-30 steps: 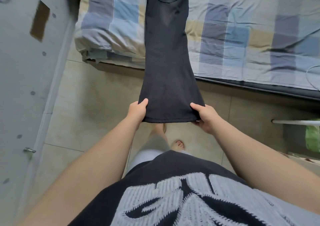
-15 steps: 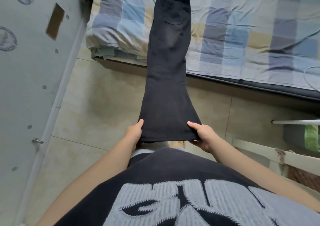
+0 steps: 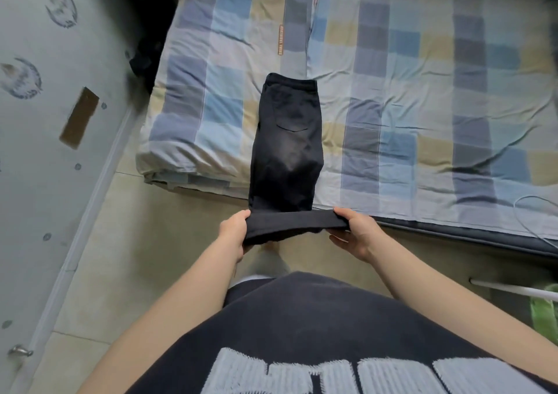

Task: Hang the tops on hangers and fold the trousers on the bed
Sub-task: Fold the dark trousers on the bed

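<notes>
While the hem end of the black, faded cloth trousers (image 3: 287,140) is held raised, it is pinched at its left corner by the left hand (image 3: 234,233) and at its right corner by the right hand (image 3: 354,233), thumbs on top. The waistband end is laid flat on the blue-and-yellow checked bed (image 3: 422,91), straight ahead of the grip. The long axis is run away from the grip, across the mattress edge. Neither hand is judged nearer. A forward fold, hem onto waistband, is expected. Fingers under the cloth are hidden; slack below the held edge cannot be made out.
</notes>
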`<act>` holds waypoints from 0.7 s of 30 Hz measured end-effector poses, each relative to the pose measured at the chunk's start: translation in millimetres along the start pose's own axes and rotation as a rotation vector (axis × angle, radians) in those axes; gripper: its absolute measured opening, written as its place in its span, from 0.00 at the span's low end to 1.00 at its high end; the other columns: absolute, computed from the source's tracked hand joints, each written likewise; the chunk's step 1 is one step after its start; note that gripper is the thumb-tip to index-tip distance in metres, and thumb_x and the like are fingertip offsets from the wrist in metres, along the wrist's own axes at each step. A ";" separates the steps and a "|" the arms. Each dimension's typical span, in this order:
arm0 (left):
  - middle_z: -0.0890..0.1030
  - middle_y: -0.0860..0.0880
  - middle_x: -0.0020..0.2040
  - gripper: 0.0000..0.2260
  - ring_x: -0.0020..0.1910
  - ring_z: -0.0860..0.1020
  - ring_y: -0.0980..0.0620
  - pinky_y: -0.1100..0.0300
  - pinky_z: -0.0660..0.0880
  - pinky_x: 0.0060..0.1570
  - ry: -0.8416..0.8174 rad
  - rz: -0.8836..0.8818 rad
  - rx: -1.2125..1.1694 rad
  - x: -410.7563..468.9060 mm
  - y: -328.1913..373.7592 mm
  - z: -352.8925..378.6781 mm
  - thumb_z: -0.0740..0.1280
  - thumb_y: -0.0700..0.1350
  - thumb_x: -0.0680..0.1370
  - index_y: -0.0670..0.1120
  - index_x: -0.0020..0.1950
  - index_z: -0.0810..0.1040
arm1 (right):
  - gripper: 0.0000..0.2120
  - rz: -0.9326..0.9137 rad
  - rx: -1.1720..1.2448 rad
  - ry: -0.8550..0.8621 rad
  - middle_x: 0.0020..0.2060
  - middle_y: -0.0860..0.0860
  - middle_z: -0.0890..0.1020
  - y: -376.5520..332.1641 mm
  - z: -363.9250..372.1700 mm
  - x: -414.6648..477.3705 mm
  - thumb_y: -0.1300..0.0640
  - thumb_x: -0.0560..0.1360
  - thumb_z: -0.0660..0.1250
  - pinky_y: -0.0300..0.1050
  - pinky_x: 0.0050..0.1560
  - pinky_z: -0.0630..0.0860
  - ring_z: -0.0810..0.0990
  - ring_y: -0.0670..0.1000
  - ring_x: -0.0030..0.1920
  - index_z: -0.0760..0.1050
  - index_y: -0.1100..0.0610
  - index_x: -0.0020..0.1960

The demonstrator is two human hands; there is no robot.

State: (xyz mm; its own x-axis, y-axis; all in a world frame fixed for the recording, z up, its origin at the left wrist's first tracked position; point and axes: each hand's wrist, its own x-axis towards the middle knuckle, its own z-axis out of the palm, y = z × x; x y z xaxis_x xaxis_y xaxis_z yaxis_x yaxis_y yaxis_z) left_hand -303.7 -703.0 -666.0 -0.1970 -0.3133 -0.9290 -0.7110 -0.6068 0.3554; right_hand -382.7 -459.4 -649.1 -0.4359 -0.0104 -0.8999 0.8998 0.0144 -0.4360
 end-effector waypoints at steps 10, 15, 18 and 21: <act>0.81 0.45 0.49 0.12 0.43 0.80 0.48 0.58 0.78 0.33 -0.160 -0.072 0.009 55.9 223.9 87.2 0.68 0.50 0.79 0.45 0.59 0.77 | 0.05 0.020 0.183 0.115 0.47 0.55 0.83 -184.2 76.2 75.3 0.54 0.79 0.68 0.50 0.45 0.81 0.85 0.55 0.44 0.77 0.55 0.50; 0.81 0.47 0.48 0.11 0.38 0.79 0.51 0.58 0.78 0.38 -0.189 -0.056 0.015 96.2 302.2 138.1 0.68 0.51 0.79 0.47 0.58 0.77 | 0.05 -0.013 0.175 0.162 0.55 0.55 0.82 -265.5 97.8 131.9 0.53 0.80 0.66 0.54 0.55 0.79 0.84 0.55 0.52 0.76 0.53 0.52; 0.81 0.50 0.42 0.08 0.35 0.78 0.53 0.59 0.76 0.40 -0.161 -0.021 0.052 131.2 336.0 168.9 0.67 0.50 0.78 0.49 0.55 0.79 | 0.06 0.005 0.148 0.154 0.52 0.55 0.85 -308.5 113.6 176.0 0.52 0.81 0.64 0.54 0.59 0.76 0.83 0.55 0.57 0.75 0.53 0.55; 0.80 0.51 0.39 0.07 0.34 0.78 0.54 0.58 0.74 0.38 -0.117 -0.008 0.047 172.7 367.9 199.1 0.66 0.50 0.77 0.50 0.52 0.79 | 0.07 0.008 0.146 0.145 0.48 0.56 0.85 -346.5 131.4 227.6 0.52 0.81 0.62 0.54 0.58 0.75 0.82 0.56 0.56 0.74 0.53 0.56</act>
State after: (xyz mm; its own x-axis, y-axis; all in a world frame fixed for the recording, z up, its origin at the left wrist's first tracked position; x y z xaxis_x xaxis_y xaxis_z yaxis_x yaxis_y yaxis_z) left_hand -733.8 -834.9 -716.2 -0.2666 -0.2200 -0.9384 -0.7429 -0.5734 0.3455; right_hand -791.3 -598.2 -702.5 -0.4170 0.1335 -0.8990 0.8917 -0.1311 -0.4331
